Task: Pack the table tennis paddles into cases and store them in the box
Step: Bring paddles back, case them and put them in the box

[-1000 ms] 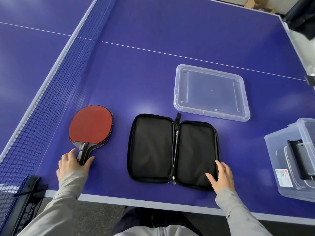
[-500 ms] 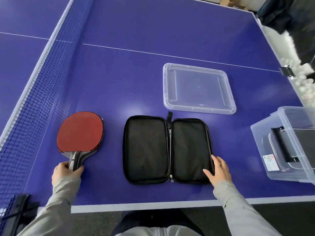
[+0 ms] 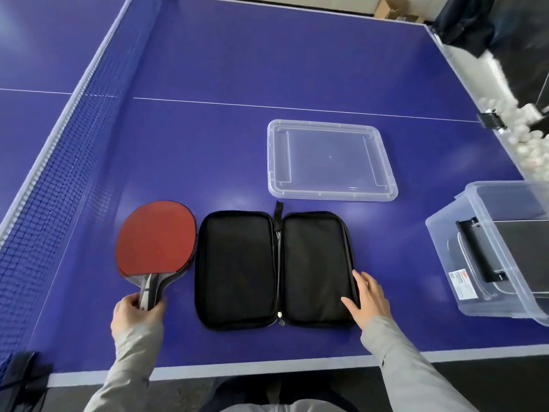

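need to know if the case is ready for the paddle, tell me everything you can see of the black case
The black paddle case lies unzipped and spread flat on the blue table, both halves facing up and empty. It looks like soft fabric with a dark lining, a zipper round the edge and a small loop at the top of the spine. The right hand rests on its right edge with straight fingers. The red paddle lies just left of it, so close I cannot tell if they touch.

An open case [image 3: 276, 269] lies flat on the table [image 3: 208, 144] near its front edge. Just left of it lie stacked paddles [image 3: 156, 237], handles toward the person, with the net [image 3: 59, 162] farther left. Behind the case, slightly right, lies a lid [image 3: 331, 162]. A box [image 3: 502, 254] sits at the far right with a case inside it.
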Tool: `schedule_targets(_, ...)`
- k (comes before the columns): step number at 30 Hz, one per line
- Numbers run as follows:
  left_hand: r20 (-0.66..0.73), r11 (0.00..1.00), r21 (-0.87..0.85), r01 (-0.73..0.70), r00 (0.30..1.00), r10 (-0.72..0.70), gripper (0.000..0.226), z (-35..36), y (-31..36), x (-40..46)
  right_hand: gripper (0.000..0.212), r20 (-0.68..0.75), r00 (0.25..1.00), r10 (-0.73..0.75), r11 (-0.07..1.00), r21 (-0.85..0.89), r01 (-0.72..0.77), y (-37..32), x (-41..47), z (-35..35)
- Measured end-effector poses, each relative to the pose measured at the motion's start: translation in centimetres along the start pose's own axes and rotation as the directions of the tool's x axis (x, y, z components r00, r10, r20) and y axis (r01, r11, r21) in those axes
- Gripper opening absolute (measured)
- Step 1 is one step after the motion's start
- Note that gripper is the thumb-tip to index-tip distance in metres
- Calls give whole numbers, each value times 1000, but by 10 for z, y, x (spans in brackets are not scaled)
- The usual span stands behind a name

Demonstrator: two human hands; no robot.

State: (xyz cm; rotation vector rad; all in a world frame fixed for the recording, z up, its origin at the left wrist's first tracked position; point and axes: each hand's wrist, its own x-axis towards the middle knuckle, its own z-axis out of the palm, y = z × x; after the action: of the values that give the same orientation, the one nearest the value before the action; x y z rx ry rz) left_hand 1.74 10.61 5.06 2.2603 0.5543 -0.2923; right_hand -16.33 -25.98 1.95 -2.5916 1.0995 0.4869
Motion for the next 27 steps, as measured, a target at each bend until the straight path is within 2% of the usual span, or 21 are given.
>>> schedule_targets(7,57,998,-61,-15,998,18,19,83,46,-76,69,37,986,-165,984,-58,167,24,12,-13)
schedule_targets(16,107,999,-33,-44,993,47,28,190,73,-161,72,83,935,-344,939,20,344,50,23,-14)
schedule_targets(27,106,1000,-1,-1,994,1,39,245,74,-188,68,33,923,-383,923,46,381,57,25,-5)
